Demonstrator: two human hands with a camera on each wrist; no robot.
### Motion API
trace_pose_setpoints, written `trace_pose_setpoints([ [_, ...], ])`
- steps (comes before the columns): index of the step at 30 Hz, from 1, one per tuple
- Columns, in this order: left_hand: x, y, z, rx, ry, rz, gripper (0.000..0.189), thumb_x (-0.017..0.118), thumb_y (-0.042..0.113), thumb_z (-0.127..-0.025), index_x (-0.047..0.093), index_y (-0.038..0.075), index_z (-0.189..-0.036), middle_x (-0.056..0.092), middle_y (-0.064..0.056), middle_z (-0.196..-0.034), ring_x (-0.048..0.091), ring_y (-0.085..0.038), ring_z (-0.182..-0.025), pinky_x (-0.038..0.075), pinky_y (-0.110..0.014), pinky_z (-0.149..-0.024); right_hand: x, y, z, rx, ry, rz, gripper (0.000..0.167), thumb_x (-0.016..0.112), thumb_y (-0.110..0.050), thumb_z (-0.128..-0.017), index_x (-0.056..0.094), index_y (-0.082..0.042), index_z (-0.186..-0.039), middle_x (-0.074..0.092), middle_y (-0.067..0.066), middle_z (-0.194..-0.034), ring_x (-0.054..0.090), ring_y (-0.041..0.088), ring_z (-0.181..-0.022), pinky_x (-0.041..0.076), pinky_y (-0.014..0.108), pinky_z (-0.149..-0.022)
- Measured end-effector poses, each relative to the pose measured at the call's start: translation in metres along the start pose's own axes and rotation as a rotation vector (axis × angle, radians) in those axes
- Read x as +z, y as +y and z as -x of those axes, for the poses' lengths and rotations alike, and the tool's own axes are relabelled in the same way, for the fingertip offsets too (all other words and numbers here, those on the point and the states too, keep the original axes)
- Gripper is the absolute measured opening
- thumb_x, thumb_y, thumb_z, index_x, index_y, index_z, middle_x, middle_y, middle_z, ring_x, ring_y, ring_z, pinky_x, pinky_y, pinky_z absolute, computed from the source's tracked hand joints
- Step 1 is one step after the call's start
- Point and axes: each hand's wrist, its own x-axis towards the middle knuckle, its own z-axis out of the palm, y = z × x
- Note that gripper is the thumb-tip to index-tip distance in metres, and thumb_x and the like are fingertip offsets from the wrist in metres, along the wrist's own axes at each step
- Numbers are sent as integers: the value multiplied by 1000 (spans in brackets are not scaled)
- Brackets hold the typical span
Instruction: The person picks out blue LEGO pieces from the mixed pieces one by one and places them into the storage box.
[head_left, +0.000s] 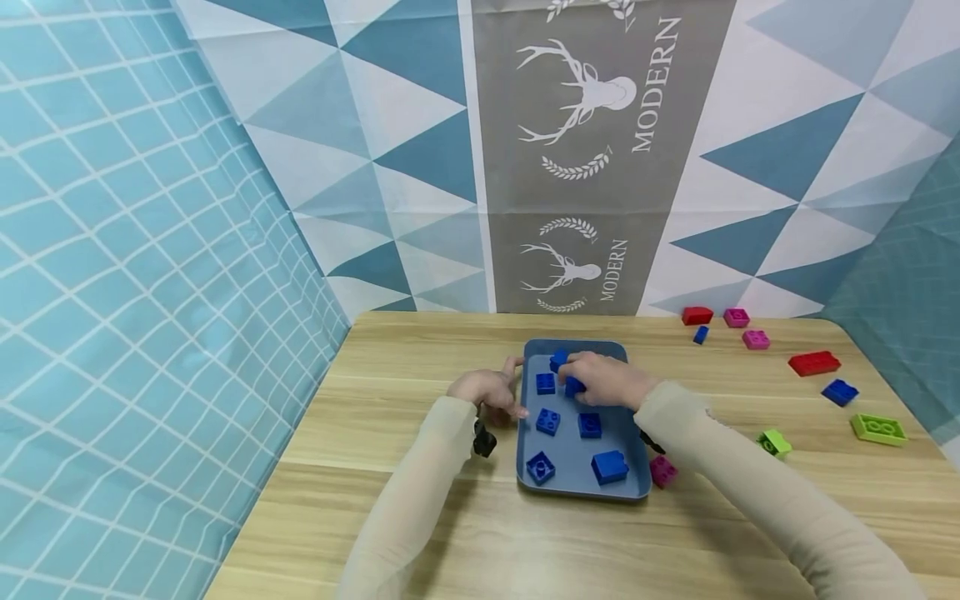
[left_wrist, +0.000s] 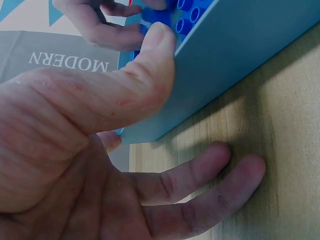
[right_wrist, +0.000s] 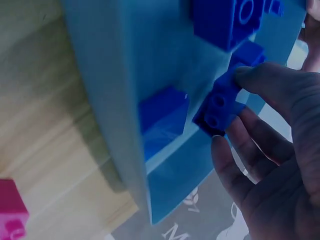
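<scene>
A blue-grey tray (head_left: 562, 487) holds several blue toy bricks, among them a studded one (head_left: 548, 421) and a longer one (head_left: 610, 467). My right hand (head_left: 606, 379) reaches over the far part of the tray. In the right wrist view its thumb and fingers pinch a blue brick (right_wrist: 220, 105), tilted above the tray floor. Close behind that is another blue brick (right_wrist: 247, 52). At the tray's left side, my left hand (head_left: 487, 392) rests its thumb on the rim, its other fingers loosely spread outside the wall.
Outside the tray, a magenta brick (head_left: 663, 472) lies by its near right corner. Farther right are green bricks (head_left: 879, 429), red bricks (head_left: 814, 363), pink bricks (head_left: 756, 339) and a blue brick (head_left: 840, 392). A patterned cloth (head_left: 420, 208) hangs behind the wooden table (head_left: 405, 358).
</scene>
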Motion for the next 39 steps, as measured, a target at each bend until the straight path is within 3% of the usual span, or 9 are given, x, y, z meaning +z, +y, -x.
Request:
trace_pose_setpoints([
  [5,0,3,-4,8,-3,-14,110,83,31,-86,5,33,-164,35,-22,-162,54,-31,-126,34,-54,-121,5,-1,1,-2,-48,7,28,80,-8,-86,73,-15,-112,67,6,-110,64,24,-103,58,49,-94],
  [8,0,4,-6,8,-6,-22,110,83,32,-86,5,33,-164,42,-23,-157,56,-32,-127,33,-54,-121,6,-1,1,-4,-57,5,27,81,-7,-86,74,-15,-111,68,6,-111,64,25,-105,57,49,-95],
  [15,-1,6,-9,9,-11,-44,109,82,33,-87,4,34,-163,39,-22,-159,51,-31,-133,30,-53,-123,5,-3,3,1,-69,-21,28,81,-7,-87,73,-15,-113,68,6,-114,64,24,-108,57,49,-98],
  [17,-1,6,-9,5,-6,-50,109,82,34,-87,4,34,-163,40,-21,-158,53,-30,-130,31,-54,-122,4,-2,3,2,-70,-26,28,80,-8,-87,73,-15,-113,67,5,-114,63,23,-108,56,49,-98],
  [21,-1,4,-8,-11,-17,-28,110,82,33,-87,3,36,-163,62,-23,-136,68,-29,-109,35,-55,-119,0,0,4,5,-41,-15,24,79,-15,-90,73,-16,-113,66,5,-114,62,25,-110,57,50,-96],
  [25,-1,0,-6,-22,-13,-7,111,82,30,-87,2,35,-163,65,-21,-130,71,-26,-88,39,-54,-115,-11,6,7,17,11,-16,23,76,-17,-92,73,-13,-115,66,9,-117,63,28,-111,57,50,-96],
  [28,-3,-1,-5,-25,-3,-1,110,82,28,-88,2,34,-163,66,-20,-126,71,-24,-84,45,-51,-110,-21,17,12,29,46,-38,24,74,-13,-93,72,-8,-116,67,13,-117,64,29,-108,58,50,-96],
  [31,-4,0,-5,-30,-7,1,109,80,28,-89,1,35,-163,71,-19,-109,72,-25,-82,51,-48,-103,-29,32,24,60,83,-68,24,72,-9,-93,71,-3,-117,68,16,-118,66,32,-107,58,51,-96],
  [39,-1,0,-5,-28,-9,-10,111,82,29,-87,2,36,-163,70,-20,-112,71,-25,-81,41,-54,-113,-33,89,78,186,165,-38,28,72,-8,-92,69,3,-117,69,21,-115,66,42,-108,56,58,-95],
])
